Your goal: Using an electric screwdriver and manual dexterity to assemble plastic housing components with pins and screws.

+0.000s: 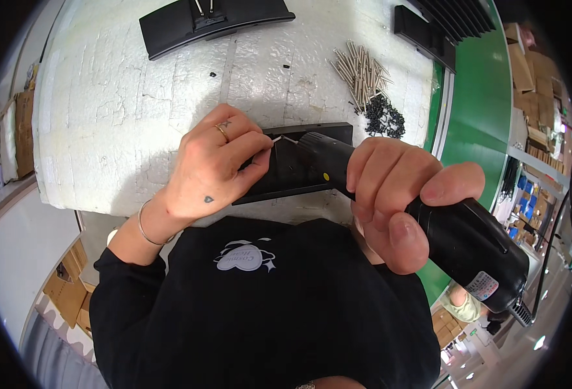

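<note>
My right hand point(402, 194) is wrapped around a black corded electric screwdriver point(474, 243), held tilted with its nose toward the left. Its thin bit point(290, 140) points at the fingertips of my left hand point(218, 159). Those fingers are pinched together on a thin metal rod point(276, 139), of which only a short light end shows. Both hands are over a long black plastic part point(286, 175) lying at the near side of the work surface. My left fingers cover part of it, and the screwdriver hides another stretch.
White foam-like sheeting point(124, 110) covers the work surface. A heap of metal rods point(361, 72) and a pile of small black screws point(384, 118) lie at the right. Farther off are a black part with rods point(218, 26) and black slatted pieces point(454, 23), beside a green surface point(477, 84).
</note>
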`<state>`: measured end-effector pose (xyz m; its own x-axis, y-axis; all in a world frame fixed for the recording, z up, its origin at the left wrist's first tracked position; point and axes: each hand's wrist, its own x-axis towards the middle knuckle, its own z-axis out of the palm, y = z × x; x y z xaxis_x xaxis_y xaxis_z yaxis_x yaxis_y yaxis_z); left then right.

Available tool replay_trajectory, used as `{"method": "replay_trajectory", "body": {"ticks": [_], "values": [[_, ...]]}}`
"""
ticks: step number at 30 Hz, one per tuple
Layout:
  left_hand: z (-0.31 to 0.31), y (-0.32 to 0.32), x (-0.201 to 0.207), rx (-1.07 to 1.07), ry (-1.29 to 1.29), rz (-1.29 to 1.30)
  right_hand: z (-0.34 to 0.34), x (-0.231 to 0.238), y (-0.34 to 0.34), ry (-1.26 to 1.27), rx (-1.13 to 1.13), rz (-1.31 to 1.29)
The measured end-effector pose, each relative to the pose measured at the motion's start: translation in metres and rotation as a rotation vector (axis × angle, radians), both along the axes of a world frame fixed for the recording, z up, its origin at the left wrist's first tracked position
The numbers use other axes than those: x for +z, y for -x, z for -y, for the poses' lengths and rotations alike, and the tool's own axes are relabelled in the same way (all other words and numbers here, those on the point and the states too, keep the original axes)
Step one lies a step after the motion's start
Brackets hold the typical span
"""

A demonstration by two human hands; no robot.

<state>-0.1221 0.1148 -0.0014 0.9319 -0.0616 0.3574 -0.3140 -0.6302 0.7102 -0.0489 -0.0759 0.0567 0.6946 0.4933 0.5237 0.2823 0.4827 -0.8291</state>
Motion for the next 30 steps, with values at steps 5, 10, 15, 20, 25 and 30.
{"method": "replay_trajectory", "body": {"ticks": [5,10,15,20,25,30], "values": [[0.001,0.002,-0.004,-0.032,0.037,0.007,-0.007,0.006,-0.011,0.054,0.141,0.054],[0.005,0.002,-0.003,-0.065,0.077,-0.005,-0.018,0.019,-0.011,0.185,0.186,0.040],[0.004,0.002,-0.007,-0.073,0.094,-0.007,-0.025,0.018,-0.011,0.213,0.179,0.047],[0.006,-0.001,-0.002,-0.108,0.073,-0.012,-0.025,0.019,-0.006,0.207,0.115,0.064],[0.005,0.002,0.000,-0.124,-0.002,-0.023,-0.004,0.013,-0.001,0.039,0.076,-0.063],[0.007,0.002,0.012,-0.156,-0.062,-0.105,0.042,0.043,-0.018,-0.081,-0.077,0.063]]}}
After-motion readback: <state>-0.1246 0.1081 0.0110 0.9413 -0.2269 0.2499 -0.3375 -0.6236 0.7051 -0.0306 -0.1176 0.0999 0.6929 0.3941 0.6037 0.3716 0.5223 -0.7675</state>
